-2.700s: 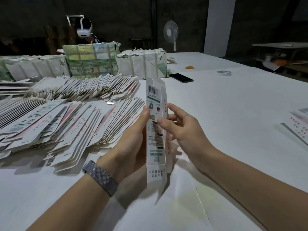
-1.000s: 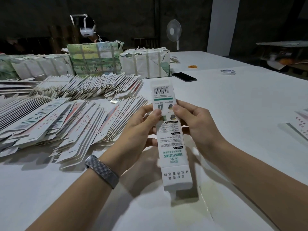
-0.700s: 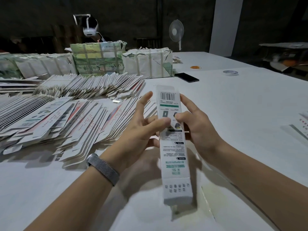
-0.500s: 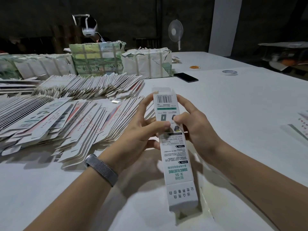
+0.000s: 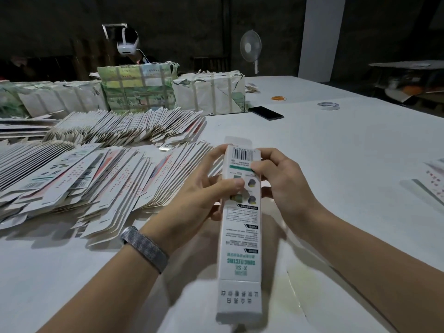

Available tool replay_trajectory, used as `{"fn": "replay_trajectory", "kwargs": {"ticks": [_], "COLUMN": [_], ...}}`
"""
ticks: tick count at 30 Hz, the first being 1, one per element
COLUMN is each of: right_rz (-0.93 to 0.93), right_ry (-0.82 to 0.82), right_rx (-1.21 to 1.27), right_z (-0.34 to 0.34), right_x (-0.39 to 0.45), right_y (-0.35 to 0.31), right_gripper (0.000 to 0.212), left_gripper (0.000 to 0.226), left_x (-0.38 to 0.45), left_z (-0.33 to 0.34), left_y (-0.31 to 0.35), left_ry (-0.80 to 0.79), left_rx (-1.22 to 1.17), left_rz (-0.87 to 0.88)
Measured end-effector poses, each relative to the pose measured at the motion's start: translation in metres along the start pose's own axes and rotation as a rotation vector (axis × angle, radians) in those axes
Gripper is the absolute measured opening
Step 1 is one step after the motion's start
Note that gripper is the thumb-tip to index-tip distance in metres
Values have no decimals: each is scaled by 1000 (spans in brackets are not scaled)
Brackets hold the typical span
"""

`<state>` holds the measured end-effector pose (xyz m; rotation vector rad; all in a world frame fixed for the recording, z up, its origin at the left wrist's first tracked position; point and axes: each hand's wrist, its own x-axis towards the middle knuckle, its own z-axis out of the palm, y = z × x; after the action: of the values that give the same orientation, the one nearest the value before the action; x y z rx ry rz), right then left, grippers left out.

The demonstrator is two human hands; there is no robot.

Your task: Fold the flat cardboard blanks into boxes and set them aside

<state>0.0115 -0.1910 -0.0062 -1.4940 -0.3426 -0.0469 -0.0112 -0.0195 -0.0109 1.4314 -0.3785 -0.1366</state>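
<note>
A long, narrow white box (image 5: 240, 248) with a barcode and green print is held above the table, its printed face toward me and its far end pointing away. My left hand (image 5: 204, 188) grips its left side, thumb across the front. My right hand (image 5: 281, 181) holds the right side near the far end, thumb on the green stripe. A small flap (image 5: 236, 140) stands up at the far end. Rows of flat cardboard blanks (image 5: 96, 179) lie fanned out on the white table (image 5: 336, 152) to the left.
Wrapped bundles (image 5: 137, 92) stand at the back left. A black phone (image 5: 265, 113), a tape roll (image 5: 328, 105) and an orange item (image 5: 278, 98) lie farther back. More flat blanks (image 5: 434, 181) sit at the right edge. A fan (image 5: 250, 48) stands behind the table.
The box has been opened from a flat blank into a tube and turned with its face toward me. Both hands shifted toward its far end, and its near end swung closer to me.
</note>
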Motion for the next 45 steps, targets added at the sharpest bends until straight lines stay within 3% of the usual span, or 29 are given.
{"fn": "replay_trajectory", "kwargs": {"ticks": [14, 20, 28, 36, 41, 45], "right_rz": [-109, -83, -64, -64, -77, -85], "right_ry": [93, 58, -12, -82, -80, -62], "right_rx": [72, 145, 148, 193, 174, 152], "right_z": [3, 0, -1, 0, -2, 0], "right_x": [-5, 0, 0, -2, -1, 0], "right_y": [1, 5, 9, 9, 8, 8], "right_gripper": [30, 47, 20, 30, 18, 25], "left_gripper": [56, 77, 49, 49, 46, 47], "left_x": [-3, -2, -4, -3, -3, -1], "left_z": [0, 2, 1, 0, 0, 2], "left_y": [5, 0, 3, 1, 1, -2], "left_ry": [-37, 14, -15, -27, -17, 21], "left_rx": [-69, -110, -62, -69, -55, -30], "left_rz": [-12, 30, -6, 1, -16, -21]}}
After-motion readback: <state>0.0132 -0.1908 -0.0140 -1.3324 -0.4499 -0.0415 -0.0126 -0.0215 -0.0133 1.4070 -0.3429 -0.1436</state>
